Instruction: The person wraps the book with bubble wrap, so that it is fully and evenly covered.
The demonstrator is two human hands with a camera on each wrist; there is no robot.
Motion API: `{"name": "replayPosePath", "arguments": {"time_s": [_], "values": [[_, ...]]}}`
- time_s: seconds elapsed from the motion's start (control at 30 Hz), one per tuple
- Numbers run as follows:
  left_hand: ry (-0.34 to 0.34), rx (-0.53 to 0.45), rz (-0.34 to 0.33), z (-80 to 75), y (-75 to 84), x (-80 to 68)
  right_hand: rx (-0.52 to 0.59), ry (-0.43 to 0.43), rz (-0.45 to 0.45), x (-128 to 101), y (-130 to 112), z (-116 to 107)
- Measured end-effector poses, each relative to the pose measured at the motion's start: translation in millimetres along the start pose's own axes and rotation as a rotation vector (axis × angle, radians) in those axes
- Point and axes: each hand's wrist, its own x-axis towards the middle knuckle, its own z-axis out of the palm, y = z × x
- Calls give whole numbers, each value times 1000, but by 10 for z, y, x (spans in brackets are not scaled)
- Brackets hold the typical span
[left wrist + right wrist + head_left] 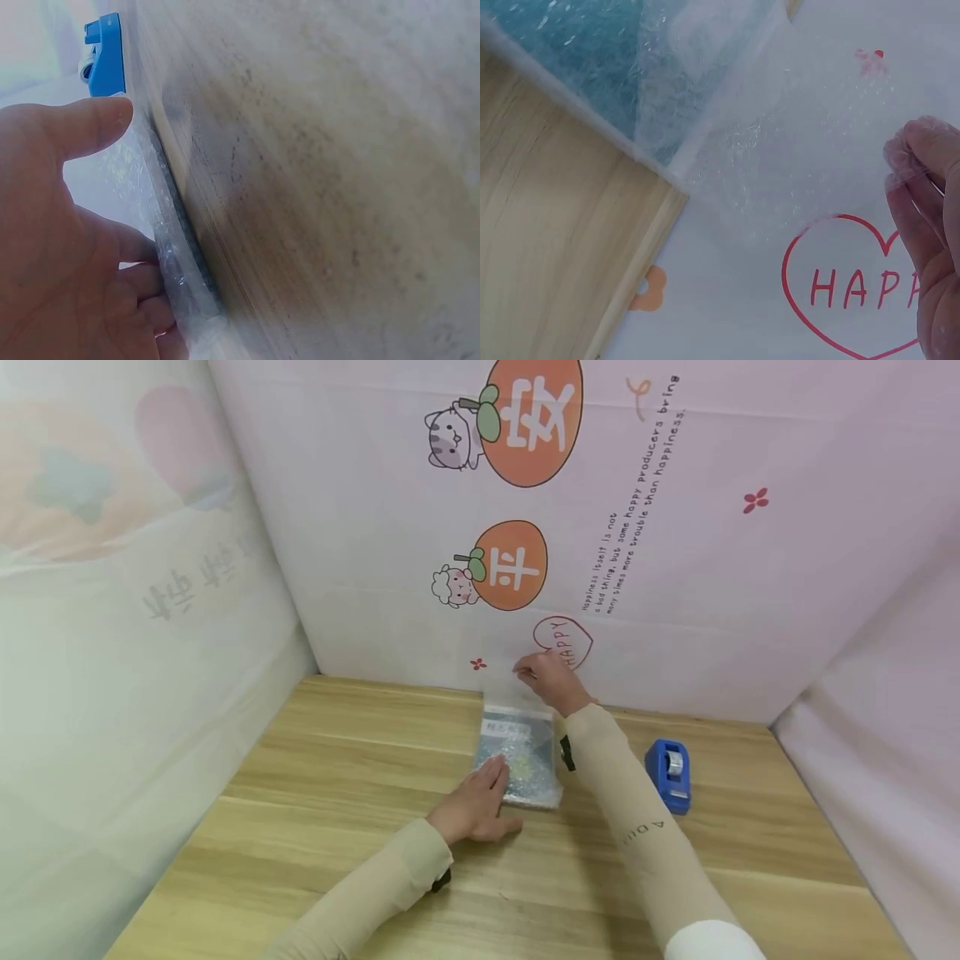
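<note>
Head view is showing, nearest to the camera, two arms in beige sleeves reaching over a wooden worktop (315, 793). The left hand (476, 810) is lying flat with straight fingers on the near edge of a bubble wrap bag (521, 760), pressing it down; it is not gripping anything. The left wrist view is confirming this: the palm and the thumb are resting on the clear bubbled plastic against the wood.

The bag is lying near the middle of the worktop, toward the back. Inside it something flat with a printed label is sitting, but I cannot tell what it is.

At about 3 o'clock from the bag, near but apart, a blue tape dispenser (670, 775) is standing on the worktop, untouched.

Further back, at 12 o'clock from the bag, the right hand (551, 681) is lifted in front of the patterned backdrop (360, 527). Its fingertips (919, 154) are pinching the thin open flap (780, 150) of the bag and holding it up, so the red heart print (847, 289) is showing through the plastic in the right wrist view.

As a judgement: the thing seems to be already inside the bag, and the flap is now being stretched out. Folding the flap over and fixing it are not yet done, because the flap is standing up and the tape is not in use.
</note>
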Motion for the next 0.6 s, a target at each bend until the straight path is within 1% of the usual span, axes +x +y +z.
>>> {"name": "replayPosePath", "arguments": {"time_s": [0.13, 0.23, 0.33, 0.6], "values": [[-3, -10, 0, 23, -24, 28, -6, -2, -35, -60, -42, -51], [-11, -5, -5, 17, -33, 41, -10, -4, -87, -119, -89, -66], [-4, -13, -4, -8, -24, 30, -25, -11, -135, -198, -144, -60], [6, -22, 17, -61, 8, -5, -41, -37, -155, -448, -227, 50]]}}
